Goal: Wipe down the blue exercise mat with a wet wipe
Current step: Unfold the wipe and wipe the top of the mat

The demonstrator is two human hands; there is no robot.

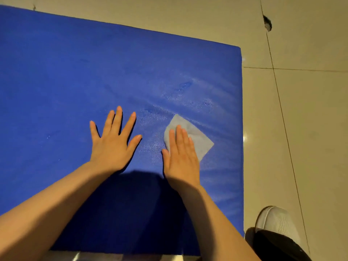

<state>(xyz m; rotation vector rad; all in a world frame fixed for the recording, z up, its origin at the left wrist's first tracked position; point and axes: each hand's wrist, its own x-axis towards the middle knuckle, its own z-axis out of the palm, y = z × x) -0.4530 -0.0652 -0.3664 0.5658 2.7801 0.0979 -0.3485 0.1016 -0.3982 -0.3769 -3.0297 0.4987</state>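
The blue exercise mat (75, 72) fills most of the view, lying flat on the floor. A pale folded wet wipe (199, 138) lies on it right of centre. My right hand (181, 155) presses flat on the wipe with straight fingers held together. My left hand (113, 142) rests flat on the bare mat just left of it, fingers spread. Damp, shiny streaks (188, 95) mark the mat beyond and to the right of the wipe.
Beige floor tiles (301, 110) with dark grout lines surround the mat at the top and right. A chipped spot (267, 23) shows in the tile at upper right. My white shoe (276, 221) and dark trouser leg stand beside the mat's right edge.
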